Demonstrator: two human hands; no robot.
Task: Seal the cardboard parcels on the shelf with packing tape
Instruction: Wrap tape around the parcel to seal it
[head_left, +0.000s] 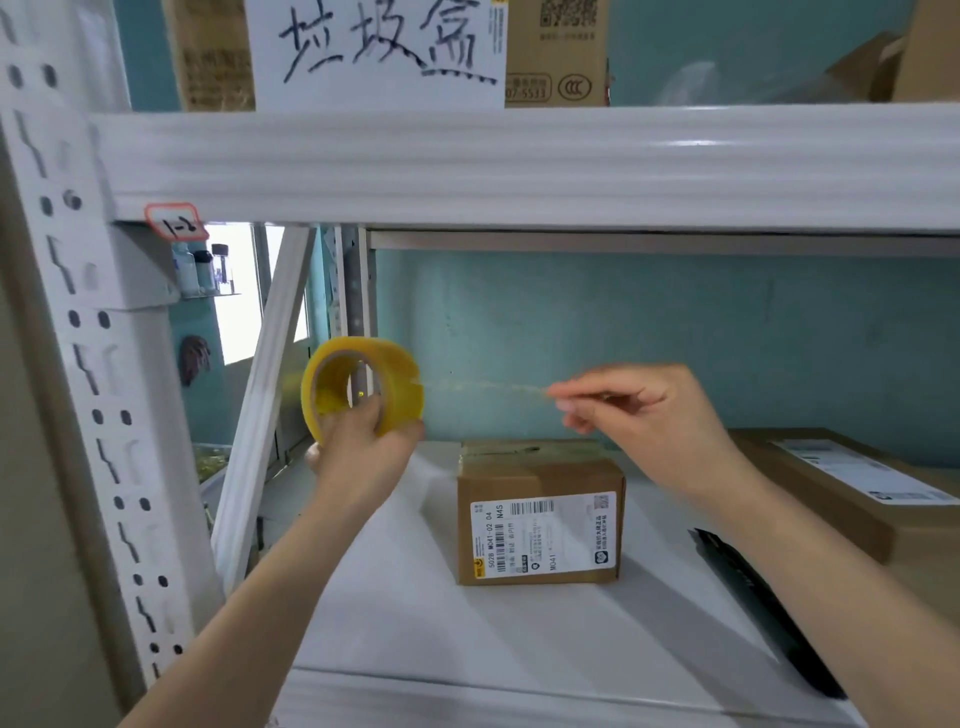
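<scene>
Left hand (358, 447) grips yellow packing-tape roll (363, 384) at core; right hand (639, 415) pinches thin strip (488, 387) by end, above small brown cardboard parcel (540, 514). Film looks light, clingy; best held taut.

Centre: small labelled cardboard parcel (540, 512) on white metal shelf (415, 623); flat cardboard box (841, 499) to its right; yellow tape roll (400, 374) above left.

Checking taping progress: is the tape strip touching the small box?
Apart. Head view: the tape strip hangs stretched above the small box, wall visible between them.
</scene>
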